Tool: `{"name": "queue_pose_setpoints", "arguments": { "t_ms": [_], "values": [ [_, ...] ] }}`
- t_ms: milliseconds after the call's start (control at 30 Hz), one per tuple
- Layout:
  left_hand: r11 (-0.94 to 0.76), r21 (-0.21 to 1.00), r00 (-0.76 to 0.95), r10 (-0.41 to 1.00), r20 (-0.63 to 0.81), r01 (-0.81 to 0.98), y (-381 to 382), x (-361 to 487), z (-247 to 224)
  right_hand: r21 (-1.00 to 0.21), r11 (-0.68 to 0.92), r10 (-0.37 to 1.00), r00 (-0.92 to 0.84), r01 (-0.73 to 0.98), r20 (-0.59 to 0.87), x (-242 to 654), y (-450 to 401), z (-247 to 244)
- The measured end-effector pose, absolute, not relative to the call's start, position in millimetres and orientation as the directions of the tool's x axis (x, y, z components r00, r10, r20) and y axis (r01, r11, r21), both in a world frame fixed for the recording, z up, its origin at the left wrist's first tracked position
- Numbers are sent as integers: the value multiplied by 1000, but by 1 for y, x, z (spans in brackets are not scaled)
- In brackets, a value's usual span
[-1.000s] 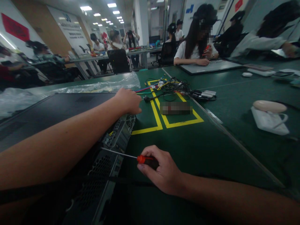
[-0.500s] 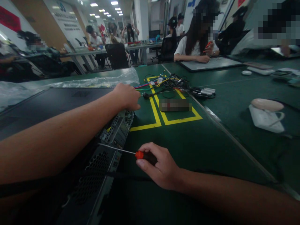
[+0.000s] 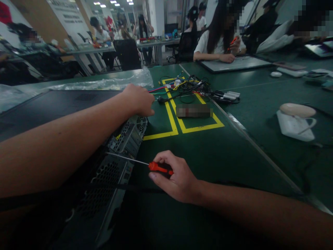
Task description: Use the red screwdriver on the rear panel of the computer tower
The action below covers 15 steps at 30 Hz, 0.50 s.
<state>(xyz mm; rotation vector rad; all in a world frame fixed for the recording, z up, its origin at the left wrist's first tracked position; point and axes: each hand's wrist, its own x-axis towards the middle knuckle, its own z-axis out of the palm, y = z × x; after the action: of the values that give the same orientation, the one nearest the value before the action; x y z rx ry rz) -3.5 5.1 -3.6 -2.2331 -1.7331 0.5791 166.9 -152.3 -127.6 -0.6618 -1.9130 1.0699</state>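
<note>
A dark computer case (image 3: pixel 85 98) lies on its side at the left, its perforated metal back panel (image 3: pixel 100 185) facing right. My left hand (image 3: pixel 137 100) bears on the case's far rear corner, fingers curled over the edge, the fingertips partly hidden. In my right hand (image 3: pixel 177 177) is a screwdriver (image 3: pixel 158 167) with an orange and black handle, held between thumb and fingers. Its long thin shaft points left to the back panel; the tip is at the dark area below my left forearm, and what it touches cannot be made out.
Beyond the case lie clear plastic wrap (image 3: pixel 130 79) and a heap of cables (image 3: pixel 192 85). A blurred-out dark block (image 3: pixel 194 111) sits within yellow tape on the green table (image 3: pixel 208 152). A cup (image 3: pixel 298 110) lies at the right. Across the table a person (image 3: pixel 217 41) works over a panel (image 3: pixel 234 64).
The screwdriver handle has turned in my right hand: an orange stripe now shows where black was. My left hand keeps its place on the case. The whole view has shifted slightly.
</note>
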Motion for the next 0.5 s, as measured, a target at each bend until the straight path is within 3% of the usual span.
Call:
{"name": "queue_pose_setpoints", "arguments": {
  "t_ms": [500],
  "values": [
    [-279,-452,233,960,-156,847,5,-4,-5,-855,512,755,-518,83,401,167,-151,-128]
  ]
}}
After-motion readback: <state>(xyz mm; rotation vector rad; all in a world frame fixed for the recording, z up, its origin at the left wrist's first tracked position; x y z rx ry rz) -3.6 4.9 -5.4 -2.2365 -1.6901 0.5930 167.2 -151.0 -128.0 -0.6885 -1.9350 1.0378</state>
